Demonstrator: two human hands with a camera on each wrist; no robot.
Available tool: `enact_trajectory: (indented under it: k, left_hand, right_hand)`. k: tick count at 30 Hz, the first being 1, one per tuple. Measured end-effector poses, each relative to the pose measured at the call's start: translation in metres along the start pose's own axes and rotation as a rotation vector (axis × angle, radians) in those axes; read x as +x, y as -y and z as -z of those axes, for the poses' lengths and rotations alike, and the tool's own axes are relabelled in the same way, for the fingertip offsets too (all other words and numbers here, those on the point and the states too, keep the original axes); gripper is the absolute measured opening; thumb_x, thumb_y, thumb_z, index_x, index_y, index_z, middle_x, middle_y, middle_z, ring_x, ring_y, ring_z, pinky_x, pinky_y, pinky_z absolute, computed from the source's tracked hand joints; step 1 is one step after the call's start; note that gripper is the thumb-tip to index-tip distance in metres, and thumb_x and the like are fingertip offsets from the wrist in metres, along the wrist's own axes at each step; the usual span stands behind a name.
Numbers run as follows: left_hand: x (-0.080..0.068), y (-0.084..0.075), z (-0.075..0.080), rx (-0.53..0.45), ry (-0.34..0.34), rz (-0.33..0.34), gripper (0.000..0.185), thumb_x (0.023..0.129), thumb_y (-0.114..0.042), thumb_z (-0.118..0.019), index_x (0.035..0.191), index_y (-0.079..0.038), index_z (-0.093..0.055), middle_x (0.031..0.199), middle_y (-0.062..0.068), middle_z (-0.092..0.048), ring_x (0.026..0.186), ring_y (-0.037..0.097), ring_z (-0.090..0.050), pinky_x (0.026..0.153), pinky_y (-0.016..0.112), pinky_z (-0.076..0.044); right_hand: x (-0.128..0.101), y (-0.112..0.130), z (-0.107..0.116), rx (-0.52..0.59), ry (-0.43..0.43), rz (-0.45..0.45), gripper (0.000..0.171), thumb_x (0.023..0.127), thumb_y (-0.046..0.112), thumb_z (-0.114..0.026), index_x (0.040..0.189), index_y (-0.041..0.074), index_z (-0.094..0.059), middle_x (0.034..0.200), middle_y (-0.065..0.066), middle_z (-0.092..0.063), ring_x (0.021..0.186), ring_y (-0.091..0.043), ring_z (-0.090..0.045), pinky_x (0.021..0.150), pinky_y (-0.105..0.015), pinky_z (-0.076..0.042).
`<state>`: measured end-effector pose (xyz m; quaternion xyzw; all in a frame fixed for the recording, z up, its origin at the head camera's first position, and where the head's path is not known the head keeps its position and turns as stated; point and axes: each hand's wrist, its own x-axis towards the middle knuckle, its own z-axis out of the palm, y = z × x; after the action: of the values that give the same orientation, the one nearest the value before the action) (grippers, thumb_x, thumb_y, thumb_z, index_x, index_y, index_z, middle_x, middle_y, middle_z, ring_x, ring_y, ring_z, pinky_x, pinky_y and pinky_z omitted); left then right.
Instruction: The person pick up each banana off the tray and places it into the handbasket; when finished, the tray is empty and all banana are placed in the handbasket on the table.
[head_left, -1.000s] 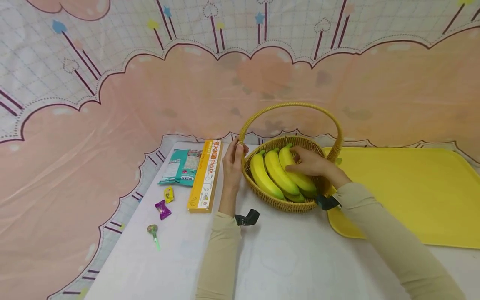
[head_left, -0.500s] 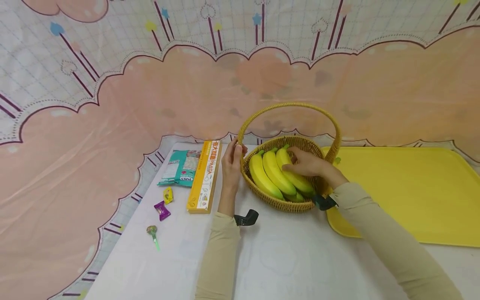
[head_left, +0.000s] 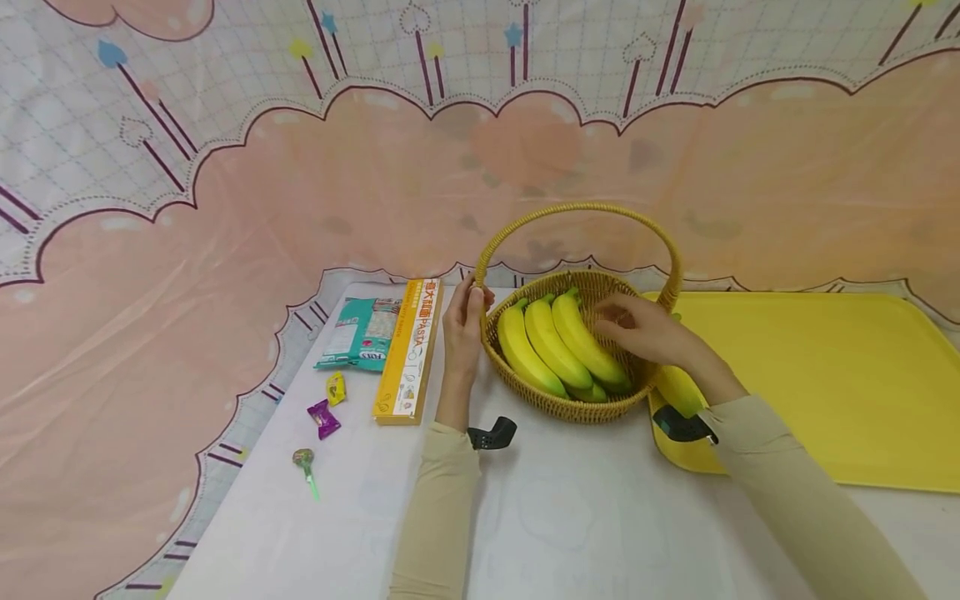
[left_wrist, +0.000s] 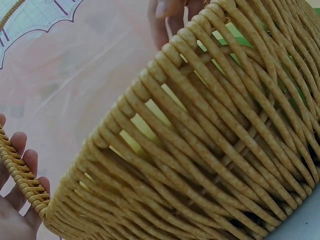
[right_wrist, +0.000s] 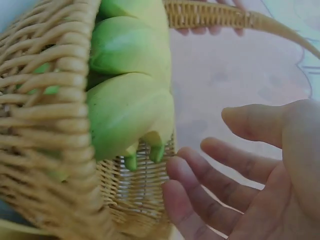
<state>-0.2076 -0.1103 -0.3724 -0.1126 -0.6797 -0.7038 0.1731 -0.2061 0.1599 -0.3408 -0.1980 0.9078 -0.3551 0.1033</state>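
In the head view a yellow woven basket [head_left: 566,410] with a tall arched handle [head_left: 577,207] holds several yellow bananas [head_left: 557,343] with green tips. My left hand [head_left: 463,321] holds the handle's lower left end, thumb in front and fingers behind; the left wrist view shows those fingertips [left_wrist: 31,161] past the wicker. Over the basket's right side hovers my right hand [head_left: 648,329], fingers loosely bent. From the right wrist view, a gap separates its fingertips [right_wrist: 180,172] from the bananas [right_wrist: 127,107], and nothing lies between thumb and fingers.
A large yellow tray [head_left: 817,383] is right of the basket; a yellow, green-tipped shape [head_left: 678,390] on it is mostly hidden by the right arm. To the left lie a pasta box [head_left: 408,358], a teal packet [head_left: 360,333], two wrapped candies [head_left: 324,419] and a lollipop [head_left: 305,460].
My right hand has let go of the rightmost banana and drawn back up and to the right. That banana stays in the basket, and my left hand keeps its hold on the handle.
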Motion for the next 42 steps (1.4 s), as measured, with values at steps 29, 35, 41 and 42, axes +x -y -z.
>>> enact_trajectory:
  k: [29,35,41,42]
  left_hand:
    - [0.002,-0.001,0.000,0.007,-0.005,-0.007,0.037,0.102,-0.015,-0.040,0.133,0.002,-0.047,0.106,0.030,-0.055,0.103,0.039,-0.052,0.101,0.038,-0.044]
    - [0.001,-0.002,-0.001,-0.003,-0.004,-0.013,0.036,0.102,-0.015,-0.040,0.133,0.002,-0.047,0.106,0.031,-0.054,0.102,0.036,-0.052,0.099,0.034,-0.045]
    - [0.001,-0.002,0.001,-0.014,0.001,0.001,0.038,0.102,-0.015,-0.040,0.134,0.003,-0.046,0.107,0.032,-0.054,0.103,0.036,-0.052,0.101,0.037,-0.044]
    - [0.001,-0.002,0.001,-0.016,0.002,0.000,0.038,0.102,-0.015,-0.041,0.134,0.003,-0.046,0.107,0.032,-0.054,0.103,0.037,-0.052,0.101,0.038,-0.044]
  right_hand:
    - [-0.046,-0.087,-0.018,0.133,-0.207,-0.192,0.051,0.099,0.030,-0.046,0.133,-0.007,-0.038,0.129,-0.032,-0.042,0.117,-0.047,-0.045,0.095,-0.058,-0.041]
    - [-0.039,-0.097,-0.018,0.114,-0.116,-0.298,0.074,0.096,0.040,-0.049,0.145,-0.006,-0.018,0.134,-0.036,-0.038,0.121,-0.049,-0.041,0.099,-0.059,-0.039]
    - [-0.044,-0.099,-0.016,0.180,-0.082,-0.330,0.084,0.092,0.047,-0.055,0.147,-0.003,-0.016,0.135,-0.033,-0.038,0.121,-0.047,-0.041,0.097,-0.055,-0.040]
    - [-0.046,-0.099,-0.016,0.196,-0.081,-0.332,0.085,0.091,0.047,-0.055,0.148,-0.001,-0.015,0.136,-0.032,-0.037,0.121,-0.046,-0.041,0.096,-0.054,-0.040]
